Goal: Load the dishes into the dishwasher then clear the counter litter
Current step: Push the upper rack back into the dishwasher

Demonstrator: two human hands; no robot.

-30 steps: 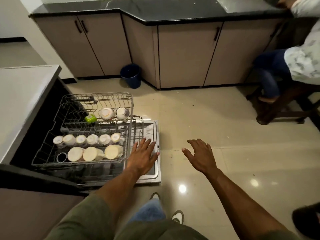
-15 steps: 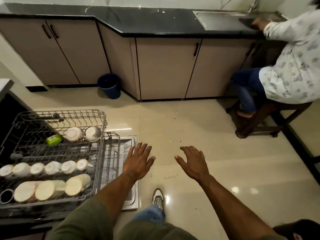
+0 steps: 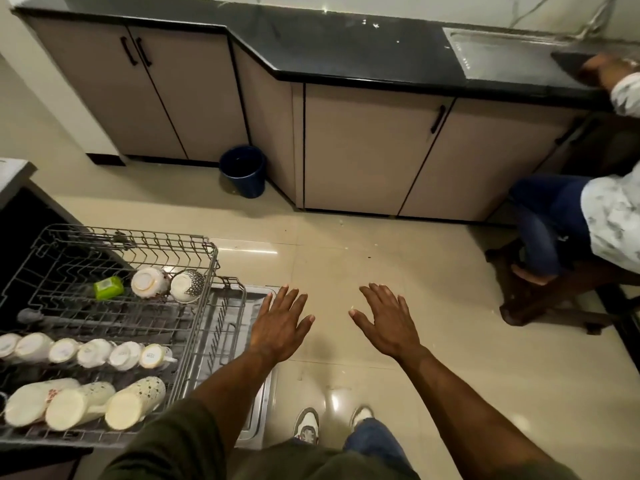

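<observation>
The dishwasher's upper rack [image 3: 204,306] is pulled out at the left, above the lowered door [image 3: 258,403]. It carries a row of white cups [image 3: 104,353], three tall mugs [image 3: 86,405] lying on their sides, two bowls [image 3: 166,284] and a green item [image 3: 109,287]. My left hand [image 3: 280,327] hovers flat, fingers spread, over the door's right edge and holds nothing. My right hand [image 3: 388,323] hangs open over the floor tiles, also with nothing in it. The black counter [image 3: 346,46] runs along the back, with small white specks of litter [image 3: 374,26] on it.
A blue bin [image 3: 244,171] stands on the floor by the cabinet corner. A steel sink [image 3: 491,53] is set in the counter at the right. A person in a white patterned top [image 3: 613,220] sits on a wooden stool [image 3: 540,299] at the right, reaching to the counter.
The view has swung right and up, away from the dishwasher toward the counter and sink. Both hands stay open and in front of me, now more over the floor.
</observation>
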